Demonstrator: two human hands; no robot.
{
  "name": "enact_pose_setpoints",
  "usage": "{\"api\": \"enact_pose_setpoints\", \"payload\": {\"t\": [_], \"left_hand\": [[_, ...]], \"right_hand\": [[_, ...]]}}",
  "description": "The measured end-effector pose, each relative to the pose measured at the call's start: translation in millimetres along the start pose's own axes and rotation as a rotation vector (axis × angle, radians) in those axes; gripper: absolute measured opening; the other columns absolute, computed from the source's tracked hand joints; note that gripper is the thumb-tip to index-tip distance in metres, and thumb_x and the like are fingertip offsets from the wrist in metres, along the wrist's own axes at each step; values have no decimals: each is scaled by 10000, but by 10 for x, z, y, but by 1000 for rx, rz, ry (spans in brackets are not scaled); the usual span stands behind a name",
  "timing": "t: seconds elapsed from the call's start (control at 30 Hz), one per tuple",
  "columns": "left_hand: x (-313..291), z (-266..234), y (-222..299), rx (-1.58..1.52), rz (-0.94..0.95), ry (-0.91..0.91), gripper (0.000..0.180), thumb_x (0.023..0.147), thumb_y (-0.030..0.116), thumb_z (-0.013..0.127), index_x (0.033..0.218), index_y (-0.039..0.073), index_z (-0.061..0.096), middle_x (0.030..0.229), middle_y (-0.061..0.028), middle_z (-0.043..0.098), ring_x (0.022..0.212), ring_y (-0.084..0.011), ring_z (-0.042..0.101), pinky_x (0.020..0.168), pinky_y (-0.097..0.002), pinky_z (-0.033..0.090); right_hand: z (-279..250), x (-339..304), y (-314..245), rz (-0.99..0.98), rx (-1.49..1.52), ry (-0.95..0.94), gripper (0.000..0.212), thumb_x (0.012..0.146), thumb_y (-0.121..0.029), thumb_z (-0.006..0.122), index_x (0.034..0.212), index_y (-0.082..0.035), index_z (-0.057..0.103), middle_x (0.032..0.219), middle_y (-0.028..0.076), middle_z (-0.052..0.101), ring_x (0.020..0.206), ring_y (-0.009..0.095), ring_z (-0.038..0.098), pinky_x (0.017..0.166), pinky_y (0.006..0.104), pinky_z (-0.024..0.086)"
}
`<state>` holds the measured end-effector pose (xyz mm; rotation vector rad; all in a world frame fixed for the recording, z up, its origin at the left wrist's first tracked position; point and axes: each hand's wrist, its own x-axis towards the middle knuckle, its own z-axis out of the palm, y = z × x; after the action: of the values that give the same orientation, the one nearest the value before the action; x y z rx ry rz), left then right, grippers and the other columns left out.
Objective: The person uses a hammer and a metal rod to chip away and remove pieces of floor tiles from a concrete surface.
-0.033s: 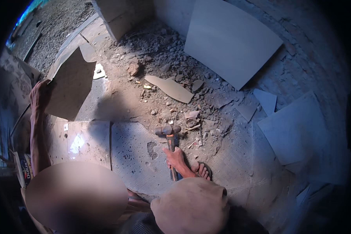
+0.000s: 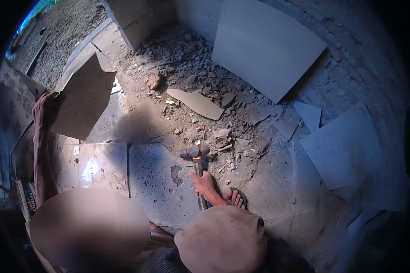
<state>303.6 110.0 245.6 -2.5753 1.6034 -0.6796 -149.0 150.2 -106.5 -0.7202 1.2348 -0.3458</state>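
At the left, my left hand [image 2: 44, 111] grips the edge of a broken tile [image 2: 84, 100], raised and tilted, with its dull brownish face showing and a jagged upper edge. My right hand [image 2: 204, 184] is closed round the handle of a hammer [image 2: 194, 152]. The hammer's head rests low over the grey, pitted slab [image 2: 148, 182], close to the rubble, its handle black and orange. Beside my right hand, bare toes [image 2: 234, 197] show. A long pale tile shard [image 2: 196, 103] lies on the debris beyond the hammer.
Rubble [image 2: 187, 54] spreads toward the far wall. A large whole tile [image 2: 269, 48] leans at the back right, with another pale tile [image 2: 341, 148] and smaller shards [image 2: 309, 115] nearer. Gravel [image 2: 73, 29] lies at the far left. A reddish stone chunk [image 2: 153, 82] sits among the debris.
The broken tile in my left hand has shifted slightly right and upward. My right hand and the hammer keep their place; the whole view has moved a little.
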Motion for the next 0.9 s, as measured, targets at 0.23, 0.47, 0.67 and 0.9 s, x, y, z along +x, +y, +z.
{"api": "enact_pose_setpoints", "payload": {"t": [0.23,0.47,0.67,0.9], "left_hand": [[194,-923,1487,-166,294,-23,304,889,402,653,984,134,758,882,-106,667,823,-272,637,748,-397,460],[566,-718,3210,-366,713,-51,261,841,422,717,955,194,775,786,-2,689,855,-173,613,749,-364,470],[865,-557,4181,-369,985,-18,267,829,414,732,966,188,775,823,18,734,913,-175,656,748,-368,525],[1049,-247,5093,-458,1042,-51,252,802,353,773,974,169,776,787,-7,732,958,-212,666,819,-399,540]], "right_hand": [[-45,52,218,6,-21,-47,390,864,-306,733,816,-24,468,557,50,494,394,165,486,335,352,408],[-147,-29,259,17,20,15,435,856,-348,723,744,7,497,564,77,544,412,188,545,340,351,431],[-62,-142,-43,-15,-19,-70,445,866,-367,709,726,6,509,518,79,535,383,189,543,341,342,431],[-146,-92,43,5,3,-130,440,869,-373,699,721,0,518,510,66,525,388,182,540,348,338,436]]}}
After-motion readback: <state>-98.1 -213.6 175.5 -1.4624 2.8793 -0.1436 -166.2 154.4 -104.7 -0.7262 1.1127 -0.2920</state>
